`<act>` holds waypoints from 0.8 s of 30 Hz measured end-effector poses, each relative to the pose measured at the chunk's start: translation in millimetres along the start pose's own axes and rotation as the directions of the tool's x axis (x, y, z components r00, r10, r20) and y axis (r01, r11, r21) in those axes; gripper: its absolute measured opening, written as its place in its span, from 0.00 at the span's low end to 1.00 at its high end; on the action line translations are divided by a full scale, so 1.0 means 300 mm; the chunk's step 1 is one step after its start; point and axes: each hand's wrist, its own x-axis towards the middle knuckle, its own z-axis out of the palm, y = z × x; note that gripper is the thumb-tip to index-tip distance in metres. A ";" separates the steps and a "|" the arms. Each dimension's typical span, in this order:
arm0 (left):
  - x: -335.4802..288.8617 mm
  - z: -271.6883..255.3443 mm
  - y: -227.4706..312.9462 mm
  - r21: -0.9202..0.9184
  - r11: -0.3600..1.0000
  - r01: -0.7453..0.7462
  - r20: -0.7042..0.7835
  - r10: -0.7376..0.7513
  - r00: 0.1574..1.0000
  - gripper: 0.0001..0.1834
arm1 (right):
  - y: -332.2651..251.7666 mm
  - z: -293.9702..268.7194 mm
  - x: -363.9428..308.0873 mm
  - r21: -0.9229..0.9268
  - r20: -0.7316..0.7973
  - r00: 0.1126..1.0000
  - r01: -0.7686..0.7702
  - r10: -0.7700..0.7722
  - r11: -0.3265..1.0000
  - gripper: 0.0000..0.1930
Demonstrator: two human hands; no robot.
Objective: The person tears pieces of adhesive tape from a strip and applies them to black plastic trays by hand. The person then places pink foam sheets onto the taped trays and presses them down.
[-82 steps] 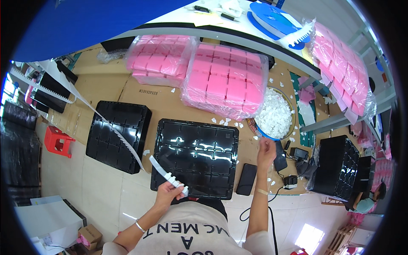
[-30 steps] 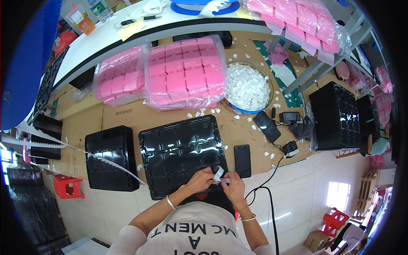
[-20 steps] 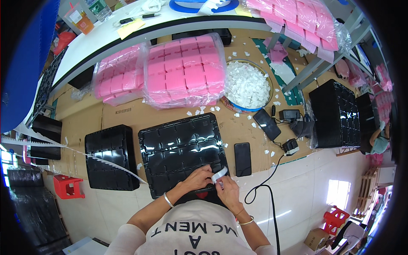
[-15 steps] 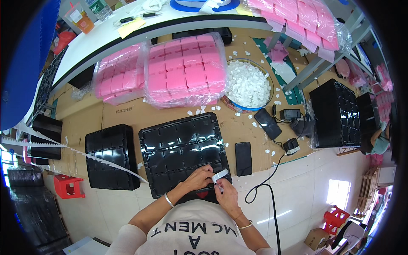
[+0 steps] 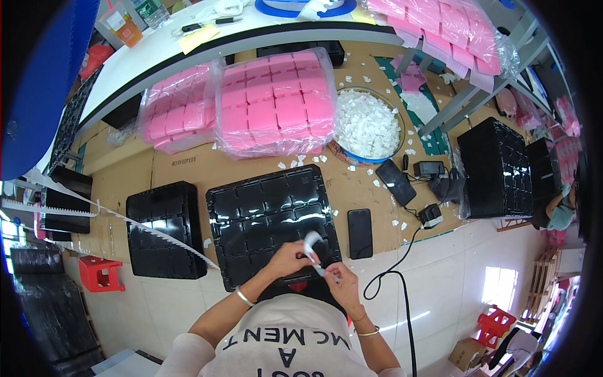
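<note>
Between my two hands is a curled white paper-like strip [image 5: 309, 242], one loop of it standing up above the fingers. My left hand [image 5: 289, 259] pinches the strip on its left side, over the near right part of a black compartmented plastic tray [image 5: 260, 217]. With thumb and fingers together, my right hand [image 5: 342, 283] grips the strip's lower end, just off the tray's near right corner. The fingers partly hide the strip. The tray lies flat on brown cardboard, close to my body.
A second black tray stack [image 5: 164, 239] stands to the left, with a toothed white strip [image 5: 157, 237] across it. Beyond are wrapped pink foam blocks [image 5: 273, 103] and a round tub of white scraps [image 5: 367, 129]. Phones [image 5: 360, 234] and a black cable [image 5: 402, 295] lie right.
The white strip's loop has moved up and left and stands taller. My left hand has shifted slightly left, and my right hand a little right and down, drawing apart.
</note>
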 end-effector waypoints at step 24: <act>-0.642 -0.070 -0.063 -0.839 0.467 -0.280 -0.543 -0.678 0.495 0.05 | -0.425 0.467 0.174 0.196 0.785 0.505 0.345 -0.358 0.918 0.05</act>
